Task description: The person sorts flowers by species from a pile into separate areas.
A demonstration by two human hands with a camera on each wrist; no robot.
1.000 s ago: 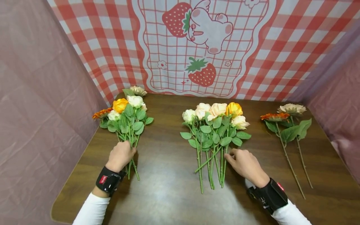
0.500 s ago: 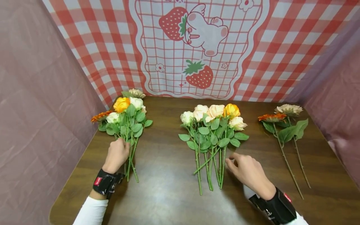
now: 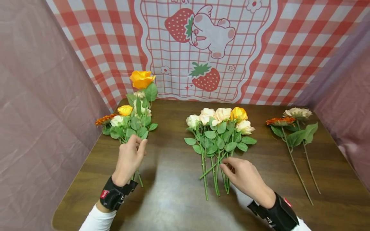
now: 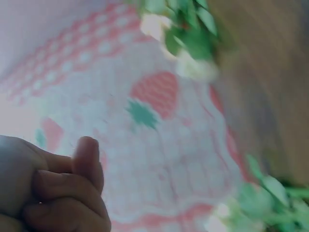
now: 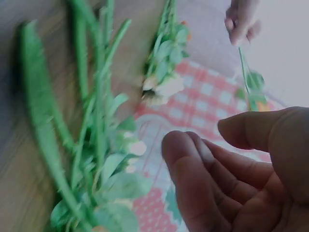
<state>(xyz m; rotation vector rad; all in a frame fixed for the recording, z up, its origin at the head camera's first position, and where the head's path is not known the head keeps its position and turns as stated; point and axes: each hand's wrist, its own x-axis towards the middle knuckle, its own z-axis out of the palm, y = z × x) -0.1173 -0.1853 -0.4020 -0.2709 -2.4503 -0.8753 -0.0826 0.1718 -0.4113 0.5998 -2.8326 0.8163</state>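
Observation:
My left hand (image 3: pixel 130 157) pinches the stem of a yellow-orange rose (image 3: pixel 142 79), raised above the left group of flowers (image 3: pixel 117 121). That stem shows below the left hand (image 5: pixel 244 19) in the right wrist view. In the left wrist view, curled fingers (image 4: pixel 67 193) appear, but the rose does not. Over the lower stems of the middle group of roses (image 3: pixel 212 134) hovers my right hand (image 3: pixel 245 176). Its thumb and fingers are loosely bent and apart, holding nothing in the right wrist view. The middle group has white, peach and yellow-orange blooms with green leaves.
On the right of the brown table (image 3: pixel 173 199) lie two long-stemmed flowers, an orange one (image 3: pixel 280 121) and a cream one (image 3: pixel 297 113). A red checked strawberry cloth (image 3: pixel 170 57) hangs behind, and pink drapes (image 3: pixel 37 96) hang at the sides.
My left hand has risen, lifting the yellow-orange rose out of the left group. My right hand has shifted left over the middle stems.

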